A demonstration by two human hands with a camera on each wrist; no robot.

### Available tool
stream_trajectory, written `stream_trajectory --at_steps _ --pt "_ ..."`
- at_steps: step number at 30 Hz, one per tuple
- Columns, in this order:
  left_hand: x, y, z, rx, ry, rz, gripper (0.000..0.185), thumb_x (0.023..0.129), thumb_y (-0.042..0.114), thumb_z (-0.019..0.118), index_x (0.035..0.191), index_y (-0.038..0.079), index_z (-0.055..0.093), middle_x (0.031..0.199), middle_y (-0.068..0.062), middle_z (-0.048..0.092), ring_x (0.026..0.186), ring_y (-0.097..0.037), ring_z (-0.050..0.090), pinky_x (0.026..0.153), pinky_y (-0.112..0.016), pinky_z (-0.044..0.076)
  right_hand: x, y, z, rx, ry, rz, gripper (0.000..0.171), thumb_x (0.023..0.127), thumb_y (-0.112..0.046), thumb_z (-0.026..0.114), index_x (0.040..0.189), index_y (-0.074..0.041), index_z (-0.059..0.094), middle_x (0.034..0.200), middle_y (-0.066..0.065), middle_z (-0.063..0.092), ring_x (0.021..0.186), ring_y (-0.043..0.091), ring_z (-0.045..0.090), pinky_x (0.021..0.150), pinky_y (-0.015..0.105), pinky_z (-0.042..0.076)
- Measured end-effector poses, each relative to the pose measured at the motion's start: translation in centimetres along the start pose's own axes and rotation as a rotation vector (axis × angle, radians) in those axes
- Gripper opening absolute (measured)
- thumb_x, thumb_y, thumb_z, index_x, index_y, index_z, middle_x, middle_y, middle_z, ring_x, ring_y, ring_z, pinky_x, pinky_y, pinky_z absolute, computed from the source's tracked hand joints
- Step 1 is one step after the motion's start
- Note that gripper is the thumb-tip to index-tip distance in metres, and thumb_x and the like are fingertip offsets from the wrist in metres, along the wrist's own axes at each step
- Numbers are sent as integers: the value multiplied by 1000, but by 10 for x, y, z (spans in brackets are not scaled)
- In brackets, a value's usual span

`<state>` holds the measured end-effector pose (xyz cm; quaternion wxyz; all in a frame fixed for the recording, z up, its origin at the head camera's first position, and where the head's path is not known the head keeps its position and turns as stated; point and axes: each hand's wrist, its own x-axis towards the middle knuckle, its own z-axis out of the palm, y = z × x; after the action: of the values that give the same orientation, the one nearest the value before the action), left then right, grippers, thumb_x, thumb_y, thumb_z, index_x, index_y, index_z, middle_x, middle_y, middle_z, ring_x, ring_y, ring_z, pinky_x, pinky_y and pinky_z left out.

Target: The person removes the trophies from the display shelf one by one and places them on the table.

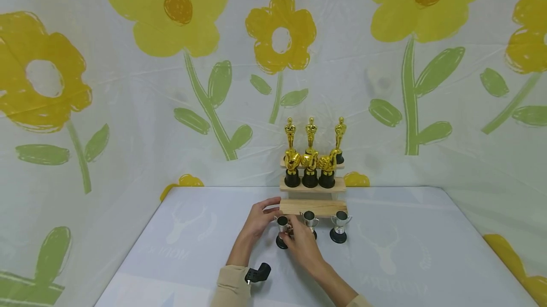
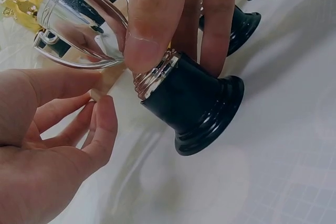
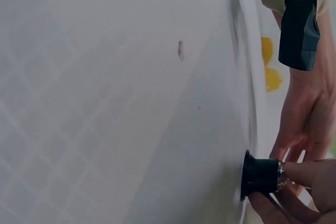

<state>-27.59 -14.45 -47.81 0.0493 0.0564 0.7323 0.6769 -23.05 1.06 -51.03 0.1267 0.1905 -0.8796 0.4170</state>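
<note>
My right hand (image 1: 304, 245) pinches a small silver trophy cup (image 1: 282, 223) at its stem, just above the black base (image 2: 197, 106). In the left wrist view the cup is tilted, with the right thumb across the stem. At the left end of a tiered wooden display stand (image 1: 314, 207), my left hand (image 1: 255, 221) holds the edge of the lowest step between thumb and fingers. Two more silver trophy cups stand in front of the stand: one (image 1: 309, 218) partly behind the right hand, the other (image 1: 340, 221) farther right.
Gold thumbs-up-like trophies (image 1: 309, 159) line the stand's middle step, and gold figure trophies (image 1: 311, 129) its top step. A white cloth (image 1: 397, 250) covers the table. Behind hangs a flower-printed curtain (image 1: 342, 79). A black wrist device (image 1: 258, 273) sits at the left sleeve.
</note>
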Motion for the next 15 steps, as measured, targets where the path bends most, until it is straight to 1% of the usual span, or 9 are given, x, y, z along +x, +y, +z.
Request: stream_trajectory --at_steps 7,12,15 --pt "0 0 -1 -5 0 -26 49 85 -1 65 132 -10 55 136 -29 55 120 -36 60 88 -33 55 2 1 3 -13 37 10 36 83 -1 73 114 -11 56 96 6 71 82 15 69 70 26 57" --pt "10 -16 -2 -23 -1 -29 50 84 -4 63 134 -9 54 137 -29 54 120 -34 60 88 -33 55 3 0 4 -31 43 49 33 85 -5 72 114 -12 56 98 5 70 83 14 67 69 25 56" --pt "14 -25 -3 -24 5 -26 50 84 -5 61 134 -7 55 137 -27 55 120 -33 60 86 -31 54 5 0 4 -38 50 66 32 86 -6 72 113 -13 57 96 4 68 83 13 66 67 23 54"
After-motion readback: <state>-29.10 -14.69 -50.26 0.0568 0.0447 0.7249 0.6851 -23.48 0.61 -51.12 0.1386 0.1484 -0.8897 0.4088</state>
